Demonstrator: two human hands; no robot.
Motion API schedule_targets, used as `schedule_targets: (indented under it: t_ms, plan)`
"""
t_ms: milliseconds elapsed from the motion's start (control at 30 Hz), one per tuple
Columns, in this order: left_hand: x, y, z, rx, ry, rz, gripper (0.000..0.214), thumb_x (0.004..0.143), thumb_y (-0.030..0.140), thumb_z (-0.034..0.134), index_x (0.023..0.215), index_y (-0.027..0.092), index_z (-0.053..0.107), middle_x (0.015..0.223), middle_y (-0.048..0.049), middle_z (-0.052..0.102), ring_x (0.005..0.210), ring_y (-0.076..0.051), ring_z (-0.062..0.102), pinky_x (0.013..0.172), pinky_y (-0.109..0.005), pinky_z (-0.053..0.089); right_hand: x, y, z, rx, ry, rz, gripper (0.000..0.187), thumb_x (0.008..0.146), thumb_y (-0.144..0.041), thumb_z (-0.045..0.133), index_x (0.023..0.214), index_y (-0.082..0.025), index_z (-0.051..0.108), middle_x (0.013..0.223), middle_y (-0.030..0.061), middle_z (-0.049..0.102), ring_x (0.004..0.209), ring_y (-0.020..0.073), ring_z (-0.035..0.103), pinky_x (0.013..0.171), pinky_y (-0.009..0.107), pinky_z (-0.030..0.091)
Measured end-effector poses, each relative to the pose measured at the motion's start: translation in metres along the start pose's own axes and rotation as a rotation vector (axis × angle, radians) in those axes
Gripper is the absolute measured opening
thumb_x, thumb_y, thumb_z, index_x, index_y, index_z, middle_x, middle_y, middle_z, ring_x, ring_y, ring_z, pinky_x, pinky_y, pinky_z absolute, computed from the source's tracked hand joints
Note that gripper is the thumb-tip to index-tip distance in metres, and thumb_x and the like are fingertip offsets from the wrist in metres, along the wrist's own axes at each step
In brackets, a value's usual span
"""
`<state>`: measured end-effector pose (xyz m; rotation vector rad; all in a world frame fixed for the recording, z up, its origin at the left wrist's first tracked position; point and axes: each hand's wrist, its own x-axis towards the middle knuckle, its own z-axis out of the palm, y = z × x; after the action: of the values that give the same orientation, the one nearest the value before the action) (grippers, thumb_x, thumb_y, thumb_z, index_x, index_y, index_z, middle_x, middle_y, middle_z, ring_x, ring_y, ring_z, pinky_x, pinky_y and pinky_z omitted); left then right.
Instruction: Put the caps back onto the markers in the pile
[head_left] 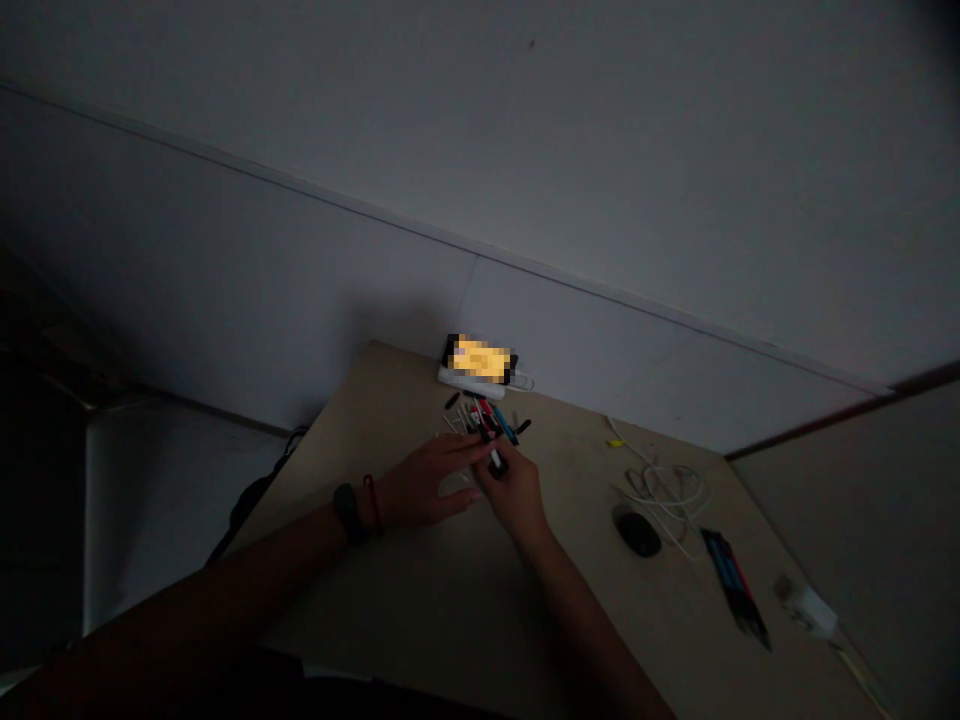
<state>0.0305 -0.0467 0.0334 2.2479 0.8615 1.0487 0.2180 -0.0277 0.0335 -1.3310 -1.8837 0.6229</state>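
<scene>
In dim light, several pens (491,418) with black, red and blue parts lie in a loose heap on a beige table (420,590). My right hand (514,492) is closed round a dark-and-white pen (496,461), gripping it at its lower end. My left hand (431,478), with a dark watch and a red band on the wrist, reaches across with its fingers stretched out; the fingertips touch the top of that same pen beside the heap.
A phone with a lit screen (480,358) rests on a white box at the table's far edge. To the right lie a black mouse (637,531), tangled white cables (667,490), a dark pack of pens (735,585) and a white charger (810,605). Grey walls stand behind.
</scene>
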Motion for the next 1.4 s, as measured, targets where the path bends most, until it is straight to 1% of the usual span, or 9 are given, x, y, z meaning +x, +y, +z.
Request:
schedule_targets:
  t_ms: [167,367,467,600,667,833,933,1133,1400]
  plan:
    - [0.005,0.004,-0.009,-0.047,0.178,-0.038,0.047,0.096,0.032,0.060,0.143,0.027,0.056,0.142,-0.0115,0.060,0.131,-0.025,0.056,0.110,-0.048,0.047,0.000,0.003,0.004,0.030,-0.014,0.016,0.018,0.084,-0.036,0.061,0.087,-0.020,0.068,0.074,0.0025,0.070,0.063,0.0167,0.060,0.060,0.025,0.045]
    - [0.012,0.000,-0.021,-0.245,0.494,-0.251,0.031,0.096,0.037,0.059,0.120,0.020,0.068,0.119,-0.0112,0.069,0.097,-0.019,0.069,0.085,-0.034,0.059,0.002,0.009,0.006,0.045,-0.003,0.024,0.017,0.084,-0.034,0.062,0.086,-0.019,0.070,0.079,0.0042,0.071,0.065,0.0167,0.062,0.062,0.026,0.047]
    - [0.013,-0.006,-0.022,-0.340,0.559,-0.371,0.030,0.093,0.040,0.062,0.114,0.018,0.065,0.101,-0.0090,0.073,0.090,-0.019,0.072,0.079,-0.032,0.059,0.004,0.007,0.002,0.072,0.013,0.000,0.022,0.088,-0.035,0.059,0.091,-0.019,0.074,0.088,0.0069,0.072,0.072,0.0180,0.064,0.065,0.027,0.050]
    - [0.013,-0.007,-0.021,-0.340,0.465,-0.467,0.030,0.096,0.039,0.056,0.114,0.017,0.063,0.068,-0.0004,0.067,0.060,-0.014,0.066,0.057,-0.025,0.053,0.005,0.006,-0.004,0.127,0.053,0.017,0.028,0.091,-0.040,0.058,0.094,-0.019,0.076,0.093,0.0085,0.073,0.078,0.0189,0.066,0.067,0.028,0.052]
    - [0.012,-0.006,-0.021,-0.231,0.386,-0.448,0.027,0.098,0.037,0.053,0.112,0.018,0.065,0.067,0.0010,0.066,0.054,-0.012,0.061,0.053,-0.023,0.048,0.006,0.006,-0.006,0.170,0.070,0.044,0.031,0.090,-0.043,0.059,0.097,-0.018,0.075,0.095,0.0087,0.074,0.077,0.0187,0.067,0.070,0.029,0.053]
    - [0.008,-0.009,-0.021,0.063,0.215,-0.317,0.022,0.094,0.033,0.059,0.109,0.022,0.070,0.096,-0.0030,0.077,0.073,-0.016,0.068,0.069,-0.028,0.052,0.007,0.007,-0.009,0.287,0.103,0.100,0.034,0.087,-0.049,0.065,0.099,-0.019,0.074,0.087,0.0078,0.076,0.074,0.0205,0.070,0.069,0.032,0.056]
    - [0.006,-0.014,-0.020,0.117,0.159,-0.307,0.024,0.095,0.035,0.058,0.112,0.023,0.071,0.100,-0.0035,0.078,0.078,-0.018,0.071,0.074,-0.029,0.053,0.008,0.008,-0.009,0.284,0.101,0.096,0.034,0.086,-0.051,0.066,0.097,-0.019,0.074,0.078,0.0064,0.075,0.070,0.0204,0.070,0.066,0.031,0.056]
    - [0.004,-0.023,-0.019,0.196,0.166,-0.266,0.027,0.098,0.037,0.055,0.117,0.025,0.071,0.106,-0.0052,0.077,0.094,-0.021,0.072,0.084,-0.032,0.054,0.009,0.012,-0.006,0.310,0.097,0.096,0.034,0.085,-0.050,0.067,0.097,-0.018,0.073,0.081,0.0065,0.075,0.070,0.0202,0.070,0.066,0.031,0.057]
    - [0.002,-0.031,-0.019,0.249,0.150,-0.233,0.026,0.098,0.029,0.055,0.117,0.025,0.072,0.105,-0.0056,0.075,0.096,-0.022,0.068,0.087,-0.035,0.053,0.010,0.015,-0.007,0.268,0.098,0.115,0.033,0.086,-0.048,0.065,0.098,-0.018,0.073,0.082,0.0069,0.075,0.071,0.0205,0.070,0.068,0.032,0.056]
